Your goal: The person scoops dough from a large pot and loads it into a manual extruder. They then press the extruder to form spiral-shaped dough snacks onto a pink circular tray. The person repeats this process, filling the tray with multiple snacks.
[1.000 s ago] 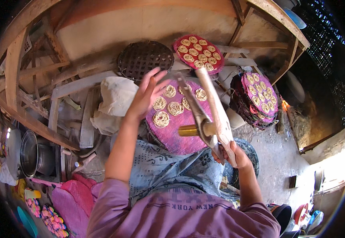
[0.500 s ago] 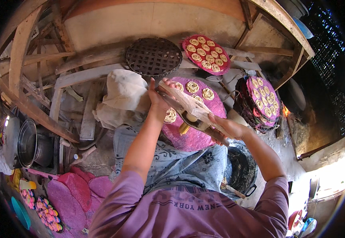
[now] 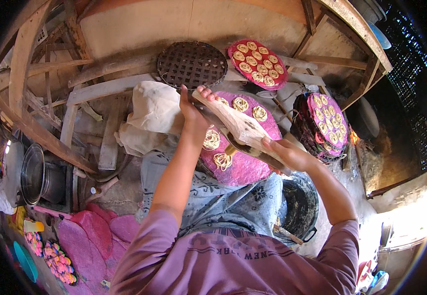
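My left hand (image 3: 194, 113) and my right hand (image 3: 292, 155) are wrapped round opposite ends of a wooden noodle press (image 3: 243, 127), tilted down to the right. Its pale upper board lies over a darker lower one, and a brass-coloured cylinder (image 3: 230, 150) shows beneath. Under it sits a round pink mat (image 3: 248, 174) across my lap. On this mat are several coiled nests of pale dough strands, one nest (image 3: 223, 161) right below the cylinder and another (image 3: 211, 140) beside it. The press hides the middle of the mat.
A red mat (image 3: 248, 70) of nests lies at the back, beside a dark woven tray (image 3: 192, 66). To the right stands a stack topped by a pink mat (image 3: 318, 108), near a small fire (image 3: 354, 137). A black basin (image 3: 307, 209) is by my right side; pink mats (image 3: 78, 246) lie lower left.
The press has shifted slightly up and tilted, with both hands still on it. A coiled nest now shows on the mat under the cylinder, where bare pink surface was before.
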Action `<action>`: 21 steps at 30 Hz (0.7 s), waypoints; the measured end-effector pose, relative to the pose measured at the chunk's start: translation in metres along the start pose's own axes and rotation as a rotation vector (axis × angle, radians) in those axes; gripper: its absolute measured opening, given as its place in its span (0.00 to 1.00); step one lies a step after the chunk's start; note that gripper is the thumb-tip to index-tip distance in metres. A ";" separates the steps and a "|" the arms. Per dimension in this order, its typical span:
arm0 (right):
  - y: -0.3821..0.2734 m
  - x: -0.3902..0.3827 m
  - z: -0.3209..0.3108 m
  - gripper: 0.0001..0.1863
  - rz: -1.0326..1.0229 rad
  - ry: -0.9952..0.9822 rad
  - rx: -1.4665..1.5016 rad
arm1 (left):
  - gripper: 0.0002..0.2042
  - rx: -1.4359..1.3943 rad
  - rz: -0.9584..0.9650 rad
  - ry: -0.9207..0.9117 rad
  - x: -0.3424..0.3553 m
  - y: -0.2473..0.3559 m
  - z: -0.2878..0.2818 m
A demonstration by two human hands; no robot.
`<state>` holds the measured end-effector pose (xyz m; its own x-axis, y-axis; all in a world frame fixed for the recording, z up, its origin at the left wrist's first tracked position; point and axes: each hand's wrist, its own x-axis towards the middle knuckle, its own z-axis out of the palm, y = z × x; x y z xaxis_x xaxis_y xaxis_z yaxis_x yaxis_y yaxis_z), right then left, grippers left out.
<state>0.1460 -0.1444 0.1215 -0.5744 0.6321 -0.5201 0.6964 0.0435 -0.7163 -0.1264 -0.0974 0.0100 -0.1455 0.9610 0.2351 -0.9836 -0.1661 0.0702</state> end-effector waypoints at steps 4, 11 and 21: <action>0.001 0.008 0.014 0.43 0.028 -0.006 0.055 | 0.21 0.065 -0.021 -0.046 -0.002 0.018 0.012; 0.015 -0.013 0.010 0.41 0.033 -0.022 0.096 | 0.21 0.048 -0.021 0.064 -0.021 -0.007 0.009; 0.046 0.001 0.012 0.37 -0.067 0.153 0.140 | 0.37 0.431 -0.137 0.131 0.000 -0.012 -0.002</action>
<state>0.1721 -0.1509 0.0825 -0.5382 0.7416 -0.4005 0.5865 -0.0118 -0.8099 -0.1148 -0.0954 0.0073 -0.0565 0.9957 0.0735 -0.8649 -0.0856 0.4946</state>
